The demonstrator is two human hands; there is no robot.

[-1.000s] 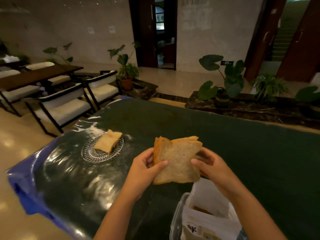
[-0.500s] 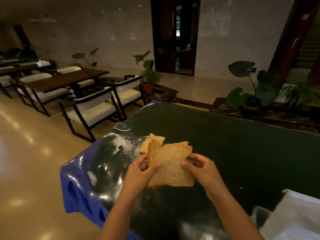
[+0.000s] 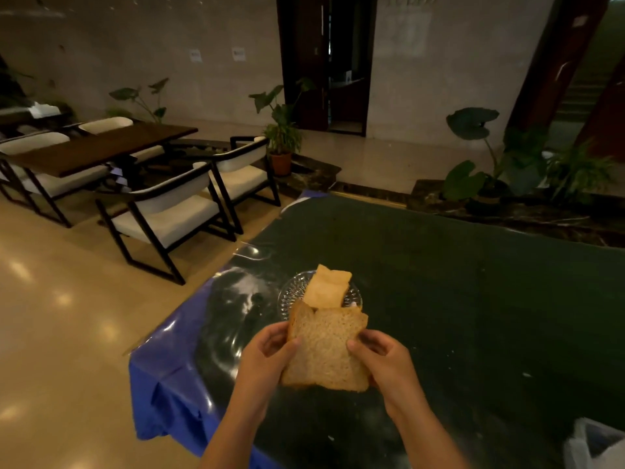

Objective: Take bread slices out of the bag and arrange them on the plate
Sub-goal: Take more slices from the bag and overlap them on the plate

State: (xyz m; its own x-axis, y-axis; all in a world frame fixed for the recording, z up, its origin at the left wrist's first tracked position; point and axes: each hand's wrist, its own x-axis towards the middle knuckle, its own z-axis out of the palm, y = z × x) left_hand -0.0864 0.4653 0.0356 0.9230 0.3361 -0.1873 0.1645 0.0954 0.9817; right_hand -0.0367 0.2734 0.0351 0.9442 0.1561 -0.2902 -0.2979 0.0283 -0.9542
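Note:
I hold a small stack of brown bread slices (image 3: pixel 326 350) upright between both hands, just in front of the plate. My left hand (image 3: pixel 267 358) grips the stack's left edge with the thumb on its face. My right hand (image 3: pixel 385 362) grips the right edge. The round glass plate (image 3: pixel 291 292) lies on the dark table beyond the stack, with pale bread slices (image 3: pixel 326 287) on it. The stack hides the plate's near rim. A corner of the white bread bag (image 3: pixel 598 445) shows at the bottom right.
The dark green table (image 3: pixel 473 299) has a blue plastic cover (image 3: pixel 162 374) hanging over its left edge and corner. To the left, on the shiny floor, stand white-cushioned chairs (image 3: pixel 169 214) and a wooden table (image 3: pixel 101 147). Potted plants (image 3: pixel 480 157) line the far side.
Both hands have carried the bread stack to the left, away from the bag and up to the plate. The view has followed, so the bag has slid to the bottom right corner.

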